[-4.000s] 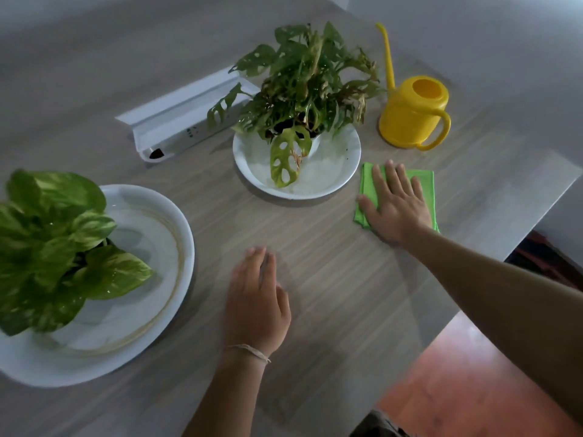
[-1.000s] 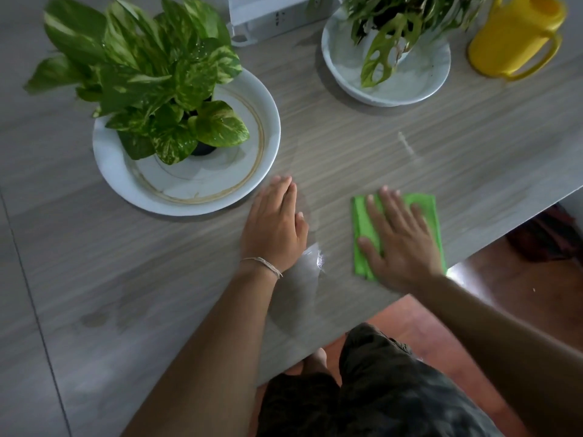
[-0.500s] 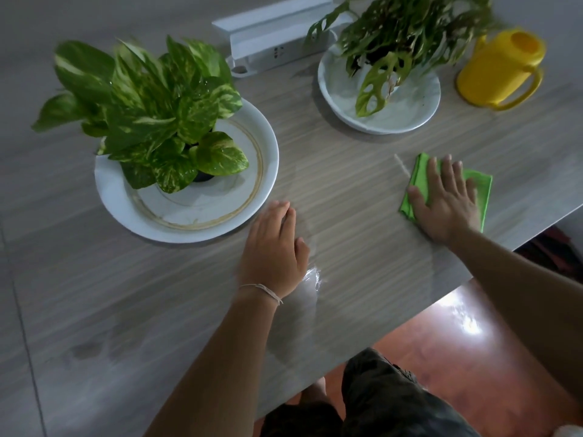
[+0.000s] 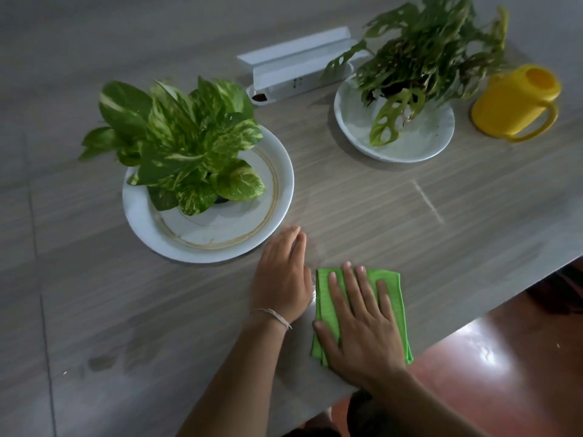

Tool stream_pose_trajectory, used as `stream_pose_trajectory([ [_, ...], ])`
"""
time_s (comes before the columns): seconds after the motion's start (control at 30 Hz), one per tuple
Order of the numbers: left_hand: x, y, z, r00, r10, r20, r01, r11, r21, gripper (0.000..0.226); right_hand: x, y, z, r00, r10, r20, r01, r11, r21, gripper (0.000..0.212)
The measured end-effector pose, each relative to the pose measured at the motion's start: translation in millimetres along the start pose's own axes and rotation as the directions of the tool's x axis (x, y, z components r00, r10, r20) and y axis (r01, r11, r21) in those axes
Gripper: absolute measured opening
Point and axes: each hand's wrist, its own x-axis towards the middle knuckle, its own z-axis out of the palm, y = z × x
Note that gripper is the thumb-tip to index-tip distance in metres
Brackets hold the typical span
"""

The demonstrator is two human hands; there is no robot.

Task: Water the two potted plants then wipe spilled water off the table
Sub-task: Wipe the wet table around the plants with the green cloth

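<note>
Grey wood-grain table (image 4: 378,197) fills most of the view, with a red-brown floor (image 4: 504,357) beyond its near edge. Half a second ago the right hand (image 4: 362,326) pressed the green cloth (image 4: 398,307) further right, close to the plate of the holed-leaf plant (image 4: 419,55); now cloth and hand are nearer the person, just beside the left hand (image 4: 280,279), which has stayed in its place near the big plate (image 4: 284,171).

The right hand lies flat on the cloth, fingers straight and a little spread, covering its middle; green shows on both sides and beyond the fingertips. The left hand rests flat on the table, fingers straight and together, holding nothing; its fingertips are close to the rim of the big plate under the variegated plant (image 4: 186,134).

The folded cloth is a long rectangle. Its long axis runs from the near table edge away from the person, in the same direction as the right fingers.

The yellow watering can (image 4: 514,102) stands at the far right, handle toward the near side.
</note>
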Motion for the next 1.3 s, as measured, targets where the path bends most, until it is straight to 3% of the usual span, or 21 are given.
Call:
stream_pose_trajectory([
  [0.27, 1, 1, -2, 1.0, 0.003, 0.005, -0.003, 1.0, 0.016, 0.053, 54, 12, -15, 0.997, 0.078, -0.012, -0.077, 0.994, 0.078, 0.063],
  [0.57, 0, 2, -1, 0.999, -0.028, 0.024, 0.026, 0.997, 0.071, 0.058, 226, 35, -29, 0.997, 0.066, 0.028, -0.067, 0.997, 0.037, 0.066],
  [0.7, 0, -1, 3, 0.999, -0.024, 0.038, 0.021, 0.997, 0.068, 0.055, 260, 34, -33, 0.995, 0.088, 0.038, -0.09, 0.996, 0.027, 0.072],
  [0.97, 0, 2, -1, 0.999, -0.034, 0.016, 0.033, 0.997, 0.066, 0.059, 207, 37, -33, 0.999, 0.007, 0.032, -0.007, 1.0, 0.014, 0.071],
  [1.17, -1, 1, -1, 0.999, -0.011, -0.037, 0.01, 1.0, -0.004, 0.055, 119, 41, -29, 1.0, -0.029, -0.003, 0.029, 0.999, 0.035, 0.069],
  [1.3, -1, 0, -2, 1.0, 0.005, 0.005, -0.005, 0.999, 0.043, 0.059, 37, 34, -18, 0.998, -0.06, -0.023, 0.061, 0.997, 0.05, 0.068],
])
